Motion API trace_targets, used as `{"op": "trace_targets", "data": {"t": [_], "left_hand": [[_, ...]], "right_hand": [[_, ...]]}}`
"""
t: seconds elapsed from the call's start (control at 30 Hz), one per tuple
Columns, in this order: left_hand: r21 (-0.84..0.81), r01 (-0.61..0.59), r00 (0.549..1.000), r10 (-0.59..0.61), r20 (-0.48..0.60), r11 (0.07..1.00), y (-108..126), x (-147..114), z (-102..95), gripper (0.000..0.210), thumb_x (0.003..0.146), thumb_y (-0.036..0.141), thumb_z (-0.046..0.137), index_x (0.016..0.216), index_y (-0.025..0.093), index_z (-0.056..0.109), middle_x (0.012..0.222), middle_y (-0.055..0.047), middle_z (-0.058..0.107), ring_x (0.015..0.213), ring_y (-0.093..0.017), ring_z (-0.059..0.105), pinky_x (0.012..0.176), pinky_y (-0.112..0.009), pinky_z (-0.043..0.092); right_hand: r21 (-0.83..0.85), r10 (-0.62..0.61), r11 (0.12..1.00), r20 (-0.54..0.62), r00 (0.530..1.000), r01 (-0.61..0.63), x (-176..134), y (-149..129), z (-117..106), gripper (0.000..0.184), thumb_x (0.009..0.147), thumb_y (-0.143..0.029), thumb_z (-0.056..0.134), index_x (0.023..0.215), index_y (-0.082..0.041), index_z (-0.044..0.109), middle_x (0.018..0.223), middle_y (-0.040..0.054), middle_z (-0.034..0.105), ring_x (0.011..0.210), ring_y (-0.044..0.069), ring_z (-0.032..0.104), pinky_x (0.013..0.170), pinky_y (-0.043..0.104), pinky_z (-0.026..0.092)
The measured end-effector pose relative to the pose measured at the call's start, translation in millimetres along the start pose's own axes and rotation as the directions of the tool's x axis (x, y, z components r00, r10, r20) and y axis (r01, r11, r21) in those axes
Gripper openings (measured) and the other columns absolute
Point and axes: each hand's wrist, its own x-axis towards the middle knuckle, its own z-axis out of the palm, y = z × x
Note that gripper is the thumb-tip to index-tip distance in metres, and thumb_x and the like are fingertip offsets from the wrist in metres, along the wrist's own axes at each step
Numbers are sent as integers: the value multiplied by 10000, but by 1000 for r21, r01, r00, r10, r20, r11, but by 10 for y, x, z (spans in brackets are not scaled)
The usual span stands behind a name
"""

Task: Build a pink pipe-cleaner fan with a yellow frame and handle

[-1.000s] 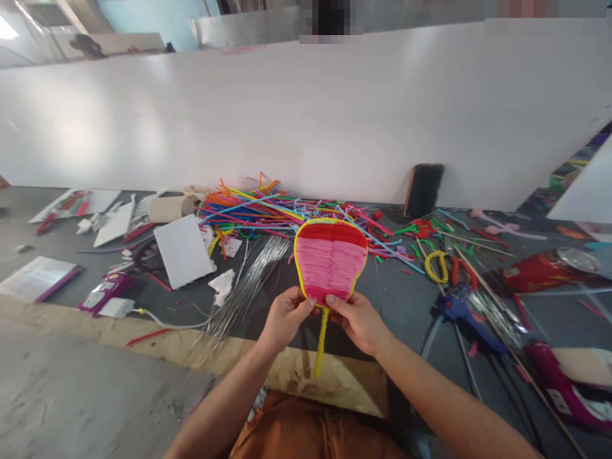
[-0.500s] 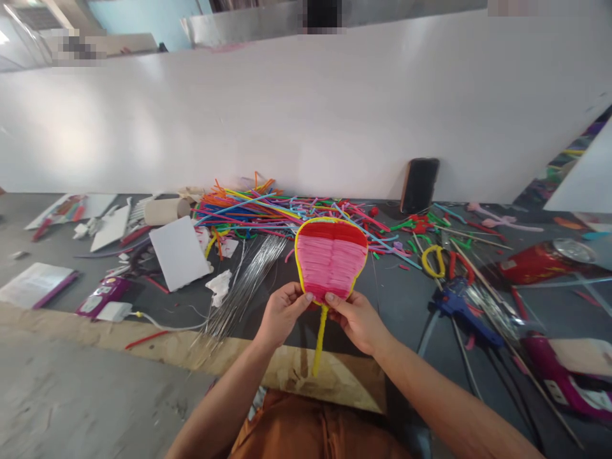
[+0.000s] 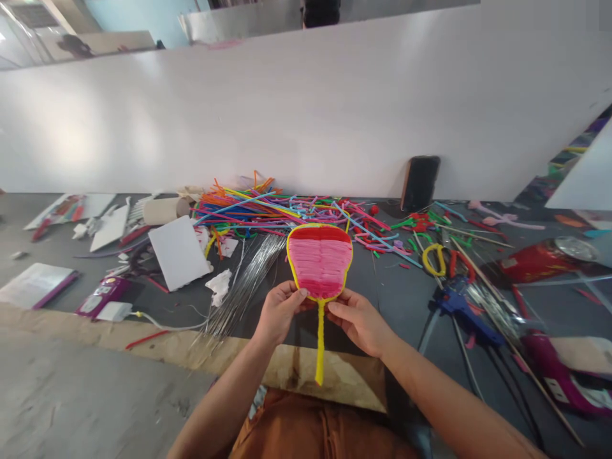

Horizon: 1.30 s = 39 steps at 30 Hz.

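Observation:
Between my two hands is a fan (image 3: 320, 258) that looks made of pipe cleaners, pink with red bands at top and bottom, a yellow rim and a yellow stem handle hanging down. My left hand (image 3: 280, 312) pinches its lower left edge, thumb on the front. On the lower right edge, close to the stem, my right hand (image 3: 361, 322) grips with thumb in front and fingers behind. The fingers behind the fan are partly hidden. Beyond it lies a pile of coloured pipe cleaners (image 3: 248, 207).
A blue glue gun (image 3: 466, 312), red-handled pliers (image 3: 461, 264) and a red can (image 3: 547, 261) lie to the right. A phone (image 3: 421, 183) leans on the white partition (image 3: 287, 108). Thin wires (image 3: 248, 280), a white card (image 3: 178, 253) and a purple device (image 3: 102, 296) are left.
The fan has shifted slightly left and down, and its handle now hangs straighter. My right thumb has slid from the fan's face toward its lower right edge.

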Motion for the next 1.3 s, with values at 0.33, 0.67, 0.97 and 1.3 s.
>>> {"op": "trace_targets", "data": {"t": [0.33, 0.67, 0.97, 1.3], "left_hand": [[55, -73, 997, 71, 39, 996, -66, -29, 17, 289, 696, 371, 783, 781, 128, 652, 740, -22, 706, 678, -124, 650, 714, -267, 546], [52, -74, 969, 59, 238, 996, -153, -146, 85, 332, 708, 295, 787, 986, 153, 674, 943, -64, 727, 900, -176, 661, 880, -309, 503], [9, 104, 976, -104, 194, 995, -185, -175, 65, 385, 670, 278, 815, 986, 160, 630, 801, -8, 670, 638, -102, 635, 626, -237, 536], [-38, 116, 979, -108, 175, 993, -171, -188, 124, 334, 651, 300, 822, 871, 153, 618, 734, 15, 615, 580, -76, 585, 570, -216, 515]], "right_hand": [[59, -45, 997, -64, 997, 49, 2, 123, 55, 292, 625, -263, 846, 881, -217, 713, 863, -4, 728, 758, 127, 625, 734, 267, 475], [-123, -206, 973, -77, 976, 195, -4, 132, 70, 289, 657, -338, 820, 891, -230, 689, 834, 1, 706, 801, 174, 611, 798, 330, 481], [-422, -202, 889, -17, 979, 176, -85, -3, -84, 316, 755, -500, 697, 881, -210, 691, 743, 11, 674, 654, 156, 567, 624, 299, 449], [-426, -216, 887, -44, 975, 177, -71, -33, -104, 292, 725, -478, 730, 818, -202, 714, 713, 7, 667, 646, 160, 566, 656, 315, 450]]}}
